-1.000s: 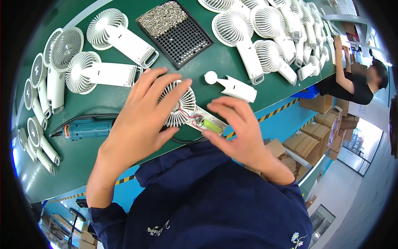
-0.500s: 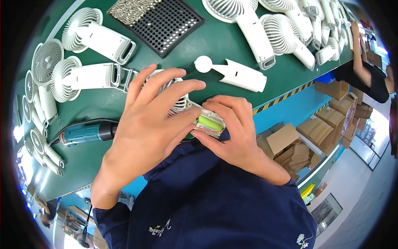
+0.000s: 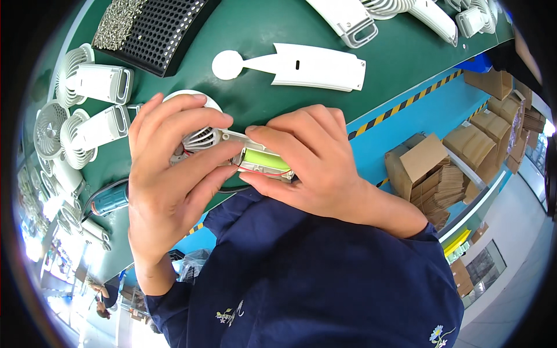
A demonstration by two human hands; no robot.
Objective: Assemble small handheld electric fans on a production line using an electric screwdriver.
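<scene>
Both hands hold a white handheld fan [image 3: 204, 138] that lies open near the front edge of the green table [image 3: 400, 58]. Its handle half shows a lime-green battery [image 3: 264, 159] and thin red wires. My left hand [image 3: 165, 185] wraps over the round fan head and the handle's near side. My right hand [image 3: 316, 159] grips the handle end, its fingers and thumb around the battery. A loose white back cover [image 3: 301, 64], with a round disc at one end, lies on the table just beyond the hands.
A black tray [image 3: 156, 29] with several small metal screws sits at the back left. Several assembled white fans [image 3: 93, 84] lie along the left. A blue-green electric screwdriver [image 3: 107, 200] rests at my left wrist. Cardboard boxes [image 3: 426, 168] stand on the floor to the right.
The view has closed in on the hands and fan. My left hand now curls around the fan head and handle instead of lying spread over it. My right hand stays on the battery.
</scene>
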